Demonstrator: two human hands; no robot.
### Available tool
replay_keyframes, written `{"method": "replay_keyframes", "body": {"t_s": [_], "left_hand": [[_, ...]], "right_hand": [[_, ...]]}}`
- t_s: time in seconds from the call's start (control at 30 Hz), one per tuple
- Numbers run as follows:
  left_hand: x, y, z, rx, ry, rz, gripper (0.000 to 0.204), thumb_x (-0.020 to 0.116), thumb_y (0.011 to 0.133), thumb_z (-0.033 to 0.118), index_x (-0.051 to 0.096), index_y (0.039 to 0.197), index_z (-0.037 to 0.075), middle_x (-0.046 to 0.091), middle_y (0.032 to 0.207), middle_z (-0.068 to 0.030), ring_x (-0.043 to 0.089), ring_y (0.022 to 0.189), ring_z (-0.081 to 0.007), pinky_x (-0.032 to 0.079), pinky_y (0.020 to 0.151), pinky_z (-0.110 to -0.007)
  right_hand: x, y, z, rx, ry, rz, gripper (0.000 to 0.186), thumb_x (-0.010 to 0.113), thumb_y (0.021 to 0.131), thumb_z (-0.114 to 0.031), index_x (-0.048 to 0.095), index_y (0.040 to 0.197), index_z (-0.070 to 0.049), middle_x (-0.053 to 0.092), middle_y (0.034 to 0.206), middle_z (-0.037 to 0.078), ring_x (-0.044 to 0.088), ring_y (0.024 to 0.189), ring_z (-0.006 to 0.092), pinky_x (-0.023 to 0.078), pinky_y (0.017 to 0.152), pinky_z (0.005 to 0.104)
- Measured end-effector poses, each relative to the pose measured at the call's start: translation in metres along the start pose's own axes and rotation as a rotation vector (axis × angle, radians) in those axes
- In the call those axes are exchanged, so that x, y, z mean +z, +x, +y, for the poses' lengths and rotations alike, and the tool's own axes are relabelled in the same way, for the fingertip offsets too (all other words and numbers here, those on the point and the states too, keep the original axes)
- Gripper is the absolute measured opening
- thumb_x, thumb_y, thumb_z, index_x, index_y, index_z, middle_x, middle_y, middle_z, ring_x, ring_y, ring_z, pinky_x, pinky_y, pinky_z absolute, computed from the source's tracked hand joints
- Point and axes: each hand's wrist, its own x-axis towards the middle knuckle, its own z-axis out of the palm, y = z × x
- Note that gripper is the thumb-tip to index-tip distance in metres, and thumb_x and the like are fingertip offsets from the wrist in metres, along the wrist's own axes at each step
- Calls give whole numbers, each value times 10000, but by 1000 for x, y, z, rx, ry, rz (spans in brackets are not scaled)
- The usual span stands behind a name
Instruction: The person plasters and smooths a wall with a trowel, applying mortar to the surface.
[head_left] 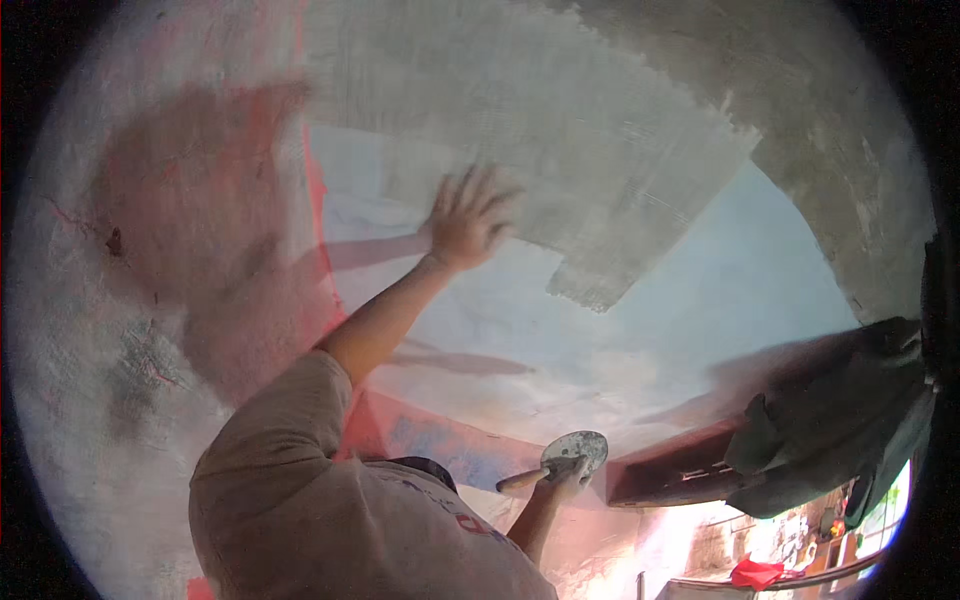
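Observation:
My left hand [468,218] is raised against the wall with its fingers spread, slightly blurred. It is at the lower edge of a grey plaster coat [600,170], beside a pale blue stretch of wall [740,270], and holds nothing. Lower down and to the right, my right hand [568,478] is closed on a trowel [582,447]. The rounded metal blade is smeared with grey, and its wooden handle points left. Exactly how the fingers grip it is partly hidden.
A reddish band [318,210] runs down the wall, left of my raised hand. Dark cloth [800,430] hangs over a brown wooden piece [665,478] at the right. A red cloth [757,572] lies among clutter at the lower right.

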Motion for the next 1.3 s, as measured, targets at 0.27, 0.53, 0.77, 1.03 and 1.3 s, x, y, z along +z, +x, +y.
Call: {"method": "replay_keyframes", "body": {"t_s": [0.27, 0.53, 0.77, 1.03, 1.3], "left_hand": [[20, 12, -41, 250, -115, -510, 656, 639, 952, 456, 457, 1569, 331, 294, 1674, -190, 202, 1550, -450, 101, 1207, -709], [15, -27, 14, 490, -257, -709, 690, 695, 918, 324, 477, 1557, 183, 257, 1695, -177, 185, 1569, -421, 89, 1249, -667], [-68, -236, 81, -1089, -999, -536, 463, 721, 975, 197, 607, 1371, -13, 696, 816, -57, 684, 728, -121, 574, 683, -258], [-114, -291, 151, -1518, -1358, -843, 696, 545, 1064, 493, 276, 1631, 191, 635, 1194, -154, 702, 903, -285, 587, 757, -411], [-149, -245, 93, -1273, -1739, -730, 508, 474, 1112, 319, 325, 1566, 148, 636, 856, -136, 635, 644, -215, 552, 613, -351]], "right_hand": [[9, -16, -9, -19, 29, 102, 485, 700, 999, -231, 531, 1396, -9, 627, 1277, 165, 647, 1080, 317, 580, 848, 468], [3, 5, -5, 110, 13, 130, 462, 715, 981, -200, 536, 1362, -8, 636, 1231, 157, 664, 1017, 312, 589, 798, 467], [20, -5, -43, 149, -93, -71, 565, 677, 983, -127, 452, 1494, -41, 550, 1415, 160, 578, 1239, 315, 535, 980, 475], [82, -21, -61, -22, -272, -753, 448, 599, 999, -69, 577, 1430, 51, 591, 1456, 167, 554, 1314, 264, 452, 1093, 378], [215, -135, -23, -486, -260, -914, 362, 666, 984, -84, 672, 1325, 38, 732, 1252, 185, 672, 1176, 217, 497, 1025, 325]]}}
